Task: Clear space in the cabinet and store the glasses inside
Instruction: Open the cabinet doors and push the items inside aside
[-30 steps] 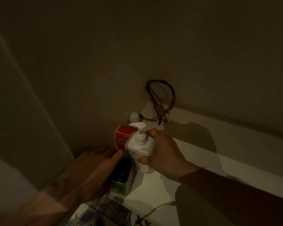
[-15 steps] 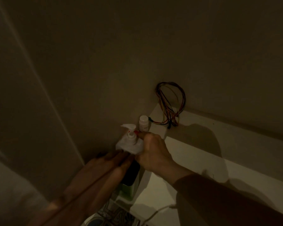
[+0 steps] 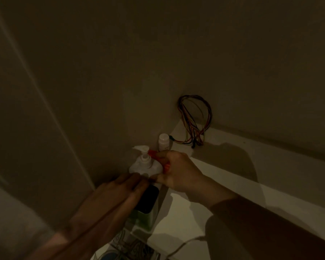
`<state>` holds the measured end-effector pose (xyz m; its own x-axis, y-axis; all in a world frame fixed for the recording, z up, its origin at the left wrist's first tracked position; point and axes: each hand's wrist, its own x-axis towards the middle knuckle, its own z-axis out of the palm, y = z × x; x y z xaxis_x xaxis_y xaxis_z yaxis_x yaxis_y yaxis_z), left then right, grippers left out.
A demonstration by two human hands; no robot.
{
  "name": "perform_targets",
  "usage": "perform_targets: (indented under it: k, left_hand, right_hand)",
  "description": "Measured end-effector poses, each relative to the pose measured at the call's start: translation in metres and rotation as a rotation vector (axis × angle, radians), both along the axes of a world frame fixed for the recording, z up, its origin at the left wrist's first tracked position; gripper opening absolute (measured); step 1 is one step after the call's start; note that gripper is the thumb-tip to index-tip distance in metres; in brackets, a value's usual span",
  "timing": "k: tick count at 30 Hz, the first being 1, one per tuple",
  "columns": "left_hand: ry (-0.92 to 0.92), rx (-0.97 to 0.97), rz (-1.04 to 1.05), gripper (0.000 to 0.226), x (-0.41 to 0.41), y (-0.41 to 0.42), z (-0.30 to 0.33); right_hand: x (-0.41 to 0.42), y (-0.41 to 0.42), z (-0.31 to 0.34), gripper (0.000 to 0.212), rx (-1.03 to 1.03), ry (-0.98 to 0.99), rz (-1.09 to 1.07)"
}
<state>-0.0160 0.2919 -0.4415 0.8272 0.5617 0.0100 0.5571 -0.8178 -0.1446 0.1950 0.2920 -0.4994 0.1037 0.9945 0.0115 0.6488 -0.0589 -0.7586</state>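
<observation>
Glasses are nowhere in view; your right hand (image 3: 178,170) pinches a small red cardboard box (image 3: 152,153) behind the white plastic pump bottle (image 3: 145,165) in the white cabinet shelf (image 3: 223,177) corner, while your left hand (image 3: 116,199) lies fingers-flat against it. Judged light, smooth and top-heavy; grip its body, not the pump.

Your white shelf (image 3: 223,166) ran along the dim wall into its left corner. A white pump bottle (image 3: 144,165) stood in that corner, a small white capped bottle (image 3: 164,141) just behind it, and a loop of coloured wires (image 3: 194,121) sat at the back edge. A green container (image 3: 146,209) stood nearer the front edge
</observation>
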Motion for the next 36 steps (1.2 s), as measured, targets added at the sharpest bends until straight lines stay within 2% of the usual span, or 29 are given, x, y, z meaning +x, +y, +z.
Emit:
perform_targets:
  k: [2,5,7,12,15,18,22,29,36]
  left_hand:
    - [0.009,-0.082,0.004,0.084,-0.003,0.000,-0.006]
    - [-0.006,-0.058,-0.030,0.083,0.005,-0.005,-0.009]
    - [-0.058,-0.114,-0.063,0.077,0.018,-0.016,-0.008]
    - [-0.160,-0.279,-0.141,0.089,0.069,-0.041,-0.019]
    - [-0.207,-0.256,-0.154,0.088,0.103,-0.052,-0.032]
    - [-0.155,-0.267,-0.161,0.088,0.135,-0.055,-0.040]
    - [-0.136,-0.278,-0.162,0.093,0.171,-0.058,-0.043]
    - [-0.043,-0.259,-0.144,0.097,0.223,-0.069,-0.045]
    - [-0.028,-0.256,-0.152,0.097,0.242,-0.082,-0.044]
  right_hand:
    - [0.006,-0.011,0.008,0.045,0.076,-0.160,-0.042]
    - [0.021,-0.036,0.012,0.042,0.107,-0.289,-0.080]
    - [0.033,-0.054,0.009,0.051,0.064,-0.313,-0.094]
    - [0.064,-0.095,-0.008,0.066,-0.074,-0.575,-0.249]
    - [0.083,-0.116,-0.014,0.079,-0.178,-0.734,-0.281]
    - [0.098,-0.137,-0.013,0.087,-0.234,-0.741,-0.352]
    - [0.118,-0.178,-0.008,0.078,-0.237,-0.744,-0.504]
    - [0.148,-0.240,-0.004,0.074,-0.428,-0.685,-0.575]
    - [0.159,-0.266,0.006,0.073,-0.511,-0.643,-0.630]
